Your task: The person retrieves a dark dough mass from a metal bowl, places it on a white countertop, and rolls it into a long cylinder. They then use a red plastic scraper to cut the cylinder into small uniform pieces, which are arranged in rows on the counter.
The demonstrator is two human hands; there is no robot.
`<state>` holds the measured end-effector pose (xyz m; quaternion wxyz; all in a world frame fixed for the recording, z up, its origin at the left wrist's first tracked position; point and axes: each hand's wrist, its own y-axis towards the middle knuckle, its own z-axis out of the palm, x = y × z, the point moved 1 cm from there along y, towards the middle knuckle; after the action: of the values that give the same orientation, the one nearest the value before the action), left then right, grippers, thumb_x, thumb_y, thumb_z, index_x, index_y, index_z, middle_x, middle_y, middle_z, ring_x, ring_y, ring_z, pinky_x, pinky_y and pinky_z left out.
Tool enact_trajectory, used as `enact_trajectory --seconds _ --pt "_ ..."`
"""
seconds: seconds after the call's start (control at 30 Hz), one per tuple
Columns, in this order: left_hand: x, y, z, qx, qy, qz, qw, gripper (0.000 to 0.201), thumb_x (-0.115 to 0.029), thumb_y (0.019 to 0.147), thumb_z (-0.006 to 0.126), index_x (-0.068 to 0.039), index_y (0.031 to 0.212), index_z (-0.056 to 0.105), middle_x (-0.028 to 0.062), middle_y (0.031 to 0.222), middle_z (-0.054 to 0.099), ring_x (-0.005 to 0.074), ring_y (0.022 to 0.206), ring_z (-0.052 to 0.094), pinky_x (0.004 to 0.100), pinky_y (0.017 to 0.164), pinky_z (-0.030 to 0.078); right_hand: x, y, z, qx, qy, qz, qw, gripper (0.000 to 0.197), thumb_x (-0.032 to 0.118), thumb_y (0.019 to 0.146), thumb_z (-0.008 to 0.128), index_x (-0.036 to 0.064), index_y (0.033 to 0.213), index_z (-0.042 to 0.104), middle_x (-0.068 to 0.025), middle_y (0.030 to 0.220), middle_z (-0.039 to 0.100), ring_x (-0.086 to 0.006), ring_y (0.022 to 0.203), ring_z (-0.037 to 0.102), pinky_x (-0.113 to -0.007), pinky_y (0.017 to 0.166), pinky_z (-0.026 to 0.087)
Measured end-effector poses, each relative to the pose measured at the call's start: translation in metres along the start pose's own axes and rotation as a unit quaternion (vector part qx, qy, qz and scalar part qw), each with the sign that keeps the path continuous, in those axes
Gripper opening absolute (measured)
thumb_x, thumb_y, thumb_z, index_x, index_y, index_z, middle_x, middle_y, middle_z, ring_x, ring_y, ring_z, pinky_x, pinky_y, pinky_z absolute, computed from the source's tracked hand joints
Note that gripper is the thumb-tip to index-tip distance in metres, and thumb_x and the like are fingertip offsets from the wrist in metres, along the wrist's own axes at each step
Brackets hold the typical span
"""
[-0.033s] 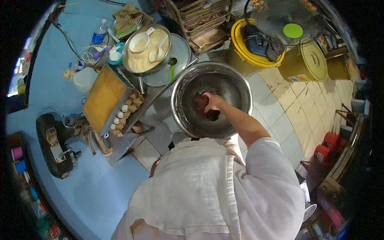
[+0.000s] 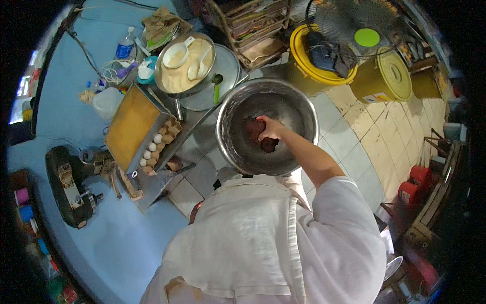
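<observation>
A wide metal bowl with a shiny rim stands in front of me. My right hand reaches down into it from the right. Its thumb and fingers curve around a dark reddish-brown lump near the middle of the bowl, and the fingertips are partly sunk out of sight. Darker bits of the same brown stuff lie just below the hand. Powdery grey-white smears coat the inner wall. No part of my left hand shows.
At left, a pan of pale powder holds a white cup and scoop. A green spoon lies beside it. An egg carton sits by a tan-topped box. Yellow bins and a fan stand at far right.
</observation>
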<state>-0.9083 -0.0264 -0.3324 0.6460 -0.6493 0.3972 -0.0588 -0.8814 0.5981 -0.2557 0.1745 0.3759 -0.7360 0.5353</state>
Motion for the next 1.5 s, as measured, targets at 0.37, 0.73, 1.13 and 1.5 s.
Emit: enact_trajectory --seconds 0.37,0.73,1.13,1.5 --pt "-0.096 0.131 -0.064 0.129 0.099 0.038 0.986 0.028 -0.018 0.095 0.06 -0.009 0.121 0.054 0.0065 0.108 0.056 0.0216 0.092 0.058 0.0374 0.078 0.047 0.002 -0.227 0.033 -0.154 0.758 -0.125 0.621 0.064 0.024 0.091 0.071 0.0 0.146 0.049 -0.0211 0.13 0.067 -0.0362 0.114 0.069 -0.052 0.103 0.056" --pt "-0.222 0.18 0.003 0.146 0.363 0.093 0.915 0.023 -0.02 0.101 0.056 -0.02 0.123 0.056 -0.0001 0.099 0.06 0.0176 0.081 0.061 0.0334 0.056 0.046 -0.033 -0.416 0.278 -0.396 0.815 -0.208 0.369 0.057 0.024 0.088 0.076 -0.0002 0.136 0.058 -0.018 0.127 0.07 -0.0324 0.11 0.071 -0.051 0.101 0.057" --pt "-0.127 0.043 0.205 0.328 0.43 0.083 0.837 0.047 -0.021 0.1 0.062 -0.018 0.146 0.052 0.0006 0.108 0.063 0.017 0.087 0.062 0.0371 0.073 0.055 -0.114 -0.59 0.539 -0.622 0.781 -0.058 -0.022 0.057 0.038 0.085 0.08 0.0156 0.134 0.061 -0.0052 0.124 0.07 -0.0269 0.112 0.067 -0.048 0.092 0.057" --pt "0.023 -0.033 0.308 0.383 0.613 0.123 0.68 0.049 -0.021 0.101 0.062 -0.016 0.148 0.051 0.0041 0.117 0.062 0.0206 0.097 0.062 0.0389 0.081 0.054 -0.228 -0.826 0.744 -0.63 0.29 0.617 0.372 0.098 0.012 0.069 0.088 0.0412 0.152 0.047 -0.0103 0.152 0.044 -0.0403 0.132 0.046 -0.053 0.114 0.043"
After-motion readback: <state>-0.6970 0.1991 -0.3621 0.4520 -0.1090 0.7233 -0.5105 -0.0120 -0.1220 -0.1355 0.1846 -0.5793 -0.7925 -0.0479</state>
